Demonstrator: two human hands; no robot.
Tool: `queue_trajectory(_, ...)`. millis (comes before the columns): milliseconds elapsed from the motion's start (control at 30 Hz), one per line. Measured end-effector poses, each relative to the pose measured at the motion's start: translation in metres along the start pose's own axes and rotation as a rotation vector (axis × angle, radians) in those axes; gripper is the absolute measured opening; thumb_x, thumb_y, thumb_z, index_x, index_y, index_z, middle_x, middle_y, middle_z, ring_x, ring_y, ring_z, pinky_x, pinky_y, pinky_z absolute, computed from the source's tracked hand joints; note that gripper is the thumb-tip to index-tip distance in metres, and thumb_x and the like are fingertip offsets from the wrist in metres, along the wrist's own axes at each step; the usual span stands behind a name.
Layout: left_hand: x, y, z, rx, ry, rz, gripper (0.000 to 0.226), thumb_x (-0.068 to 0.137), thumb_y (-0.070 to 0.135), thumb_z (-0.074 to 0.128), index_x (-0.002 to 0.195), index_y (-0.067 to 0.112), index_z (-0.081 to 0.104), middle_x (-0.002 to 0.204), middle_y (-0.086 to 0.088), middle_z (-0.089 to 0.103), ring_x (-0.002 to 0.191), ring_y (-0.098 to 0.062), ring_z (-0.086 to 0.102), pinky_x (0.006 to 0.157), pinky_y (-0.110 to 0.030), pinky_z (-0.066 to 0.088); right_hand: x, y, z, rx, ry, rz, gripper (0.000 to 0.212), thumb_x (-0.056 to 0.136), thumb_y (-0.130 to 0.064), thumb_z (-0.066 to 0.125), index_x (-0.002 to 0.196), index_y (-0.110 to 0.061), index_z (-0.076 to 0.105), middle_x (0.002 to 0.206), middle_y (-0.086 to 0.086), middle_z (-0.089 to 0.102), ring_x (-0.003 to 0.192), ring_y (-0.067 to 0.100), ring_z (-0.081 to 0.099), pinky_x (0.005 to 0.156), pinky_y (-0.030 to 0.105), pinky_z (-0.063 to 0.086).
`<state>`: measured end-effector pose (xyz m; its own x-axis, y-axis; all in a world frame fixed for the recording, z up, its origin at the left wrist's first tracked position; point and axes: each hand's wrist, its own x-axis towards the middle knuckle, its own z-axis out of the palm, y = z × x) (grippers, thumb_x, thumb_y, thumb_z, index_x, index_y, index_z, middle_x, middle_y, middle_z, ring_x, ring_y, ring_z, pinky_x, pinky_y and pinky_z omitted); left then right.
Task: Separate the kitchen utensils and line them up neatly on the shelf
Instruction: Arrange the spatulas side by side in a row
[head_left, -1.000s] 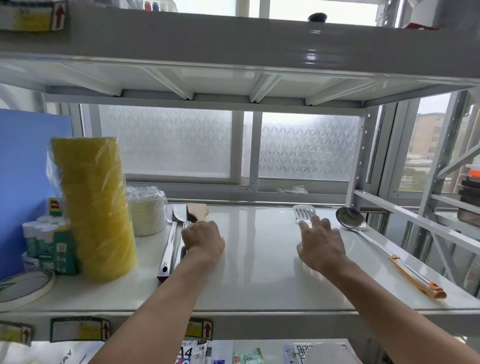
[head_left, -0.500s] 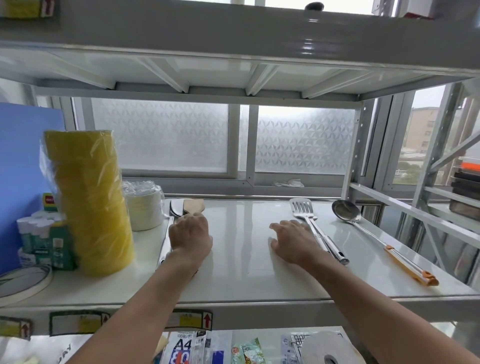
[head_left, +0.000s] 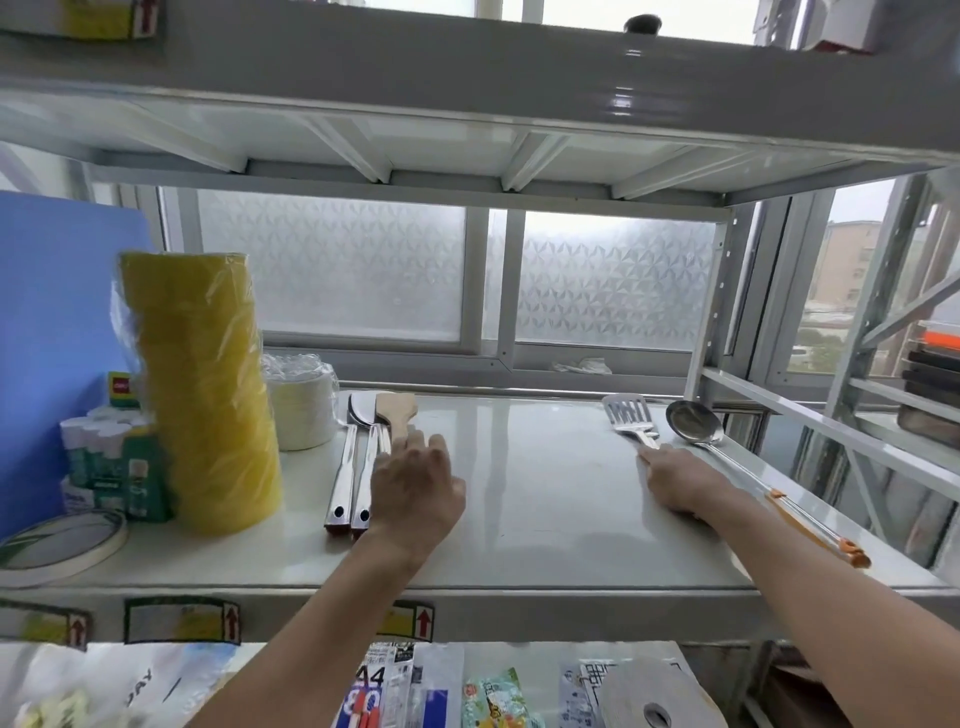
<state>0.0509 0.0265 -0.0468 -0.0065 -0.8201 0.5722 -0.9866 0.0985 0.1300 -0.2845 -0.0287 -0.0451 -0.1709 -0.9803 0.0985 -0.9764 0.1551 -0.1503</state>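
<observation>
The utensils lie on the white shelf (head_left: 545, 519) in two groups. At about ten o'clock from the shelf's middle, two steel handles (head_left: 347, 473) run side by side, heads toward twelve, and a wooden spatula (head_left: 396, 413) lies just beside them on their three o'clock side. My left hand (head_left: 415, 486) rests palm down over the spatula's handle, fingers spread and loosely curved; whether they actually press the wood I cannot tell, since the hand hides the handle. At about two o'clock lies the slotted turner (head_left: 629, 415), its head toward twelve. My right hand (head_left: 675, 480) covers its handle, fingers curled down onto it, the fingertip (head_left: 644, 456) touching the neck just below the slotted head; how firmly I have it I cannot tell. Just beside the turner, on its three o'clock side, the ladle (head_left: 693, 422) lies with its bowl up, and its long shaft runs toward five o'clock to an orange grip (head_left: 821, 535) near the shelf's front corner, passing close by my right wrist. The stretch of shelf between my hands is bare. Out at nine o'clock stand a tall stack of yellow tape (head_left: 205, 395) in plastic wrap and, behind it, a white roll (head_left: 304, 413), near the steel handles. Farther toward eight o'clock lies a flat tape ring (head_left: 62, 543).
</observation>
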Motion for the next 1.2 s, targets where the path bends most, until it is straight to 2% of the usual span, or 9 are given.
queue_trajectory(133,0.000,-0.034,-0.006,-0.080,0.082,-0.091,0.030,0.085,0.024,0.057,0.108,0.007,0.068,0.102,-0.012,0.070,0.093,-0.030,0.065,0.079,-0.040,0.052,0.001,0.011,-0.005,-0.041,-0.026,0.010,0.040,0.100,-0.015,0.037,0.137,-0.014,0.052,0.137,0.018,0.053,0.126,0.034,0.051,0.106,0.040,0.040)
queue_trajectory(300,0.011,-0.072,-0.008,-0.179,0.110,-0.252,0.021,0.093,0.018,0.048,0.100,0.010,0.067,0.101,-0.012,0.068,0.097,-0.033,0.061,0.082,-0.043,0.047,-0.026,-0.062,-0.014,0.026,0.195,-0.206,0.052,0.099,-0.029,0.049,0.148,-0.013,0.043,0.157,0.017,0.038,0.145,0.031,0.037,0.116,0.039,0.034)
queue_trajectory(367,0.015,-0.085,-0.003,-0.314,0.054,-0.319,0.023,0.092,0.012,0.048,0.102,0.015,0.068,0.106,-0.010,0.069,0.102,-0.033,0.060,0.086,-0.043,0.048,-0.043,-0.115,-0.016,0.200,0.153,-0.342,0.057,0.101,-0.030,0.049,0.154,-0.016,0.037,0.162,0.014,0.031,0.150,0.027,0.030,0.120,0.036,0.026)
queue_trajectory(500,0.016,-0.097,0.001,-0.664,-0.081,-0.415,0.041,0.086,0.000,0.043,0.113,0.014,0.070,0.116,-0.011,0.070,0.110,-0.033,0.063,0.092,-0.039,0.050,-0.071,-0.219,-0.013,0.453,0.042,-0.493,0.061,0.102,-0.029,0.052,0.156,-0.013,0.031,0.160,0.009,0.037,0.147,0.026,0.036,0.118,0.034,0.027)
queue_trajectory(667,0.014,-0.103,0.008,-0.608,-0.083,-0.347,0.016,0.087,0.015,0.061,0.099,0.020,0.070,0.108,-0.013,0.073,0.100,-0.033,0.068,0.088,-0.044,0.056,-0.082,-0.300,0.013,0.499,-0.105,-0.474,0.055,0.098,-0.031,0.050,0.150,-0.018,0.040,0.154,0.014,0.042,0.142,0.035,0.039,0.116,0.046,0.034)
queue_trajectory(867,0.015,-0.107,0.012,-0.552,-0.058,-0.321,0.021,0.087,0.014,0.068,0.107,0.014,0.075,0.118,-0.008,0.069,0.107,-0.027,0.066,0.096,-0.039,0.053,-0.070,-0.306,0.027,0.441,-0.216,-0.381,0.051,0.092,-0.036,0.046,0.141,-0.029,0.052,0.151,0.008,0.049,0.134,0.034,0.049,0.112,0.045,0.039)
queue_trajectory(1000,0.015,-0.108,0.011,-0.563,-0.123,-0.277,0.031,0.081,0.009,0.069,0.111,0.010,0.075,0.120,-0.007,0.066,0.106,-0.025,0.065,0.095,-0.034,0.051,-0.069,-0.296,0.028,0.431,-0.223,-0.426,0.072,0.074,-0.049,0.040,0.146,-0.049,0.042,0.165,-0.003,0.028,0.145,0.033,0.035,0.119,0.049,0.027)
queue_trajectory(1100,0.016,-0.108,0.009,-0.547,-0.167,-0.244,0.035,0.081,0.008,0.068,0.115,0.011,0.075,0.117,-0.010,0.068,0.103,-0.026,0.065,0.090,-0.031,0.051,-0.071,-0.291,0.027,0.340,-0.190,-0.461,0.064,0.081,-0.055,0.040,0.145,-0.050,0.042,0.166,-0.004,0.023,0.147,0.035,0.032,0.118,0.052,0.026)
queue_trajectory(1200,0.014,-0.107,0.007,-0.552,-0.191,-0.221,0.038,0.086,0.005,0.064,0.123,0.012,0.069,0.126,-0.008,0.063,0.113,-0.025,0.062,0.097,-0.029,0.045,-0.071,-0.289,0.034,0.301,-0.152,-0.461,0.057,0.093,-0.053,0.042,0.149,-0.046,0.038,0.169,-0.002,0.017,0.150,0.033,0.024,0.117,0.051,0.021)
